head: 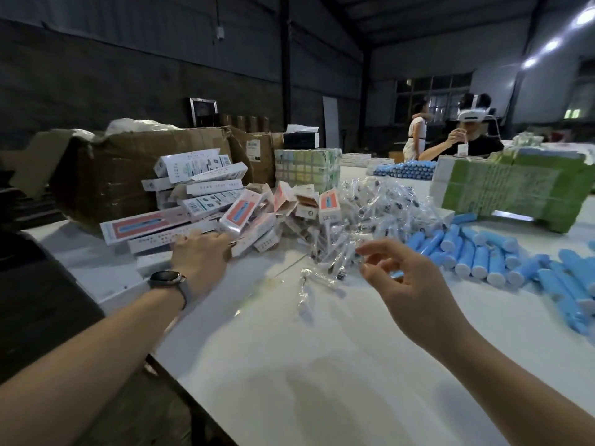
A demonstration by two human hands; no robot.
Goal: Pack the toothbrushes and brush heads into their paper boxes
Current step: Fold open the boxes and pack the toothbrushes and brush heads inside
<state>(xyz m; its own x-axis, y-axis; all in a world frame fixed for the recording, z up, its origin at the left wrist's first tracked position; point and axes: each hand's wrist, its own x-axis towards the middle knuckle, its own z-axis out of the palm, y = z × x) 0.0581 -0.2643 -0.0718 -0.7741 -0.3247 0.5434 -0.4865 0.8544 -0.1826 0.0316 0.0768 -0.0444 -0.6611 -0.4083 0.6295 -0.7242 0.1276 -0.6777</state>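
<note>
The white bench (289,365) carries three heaps, too many to count: paper boxes (199,217) at its left edge, bagged brush heads (363,217) in the middle, blue toothbrushes (476,252) toward the right edge. The left hand (199,255) rests on the box heap; whether its fingers grip a box I cannot tell. The right hand (405,281), fingers loosely curled and holding nothing, hovers just before the brush heads, which lie ahead, jumbled every way.

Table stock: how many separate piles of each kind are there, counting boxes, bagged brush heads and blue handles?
Box pile: 1
Brush-head pile: 1
Blue handle piles: 2, the second far back
Total: 4 piles
</note>
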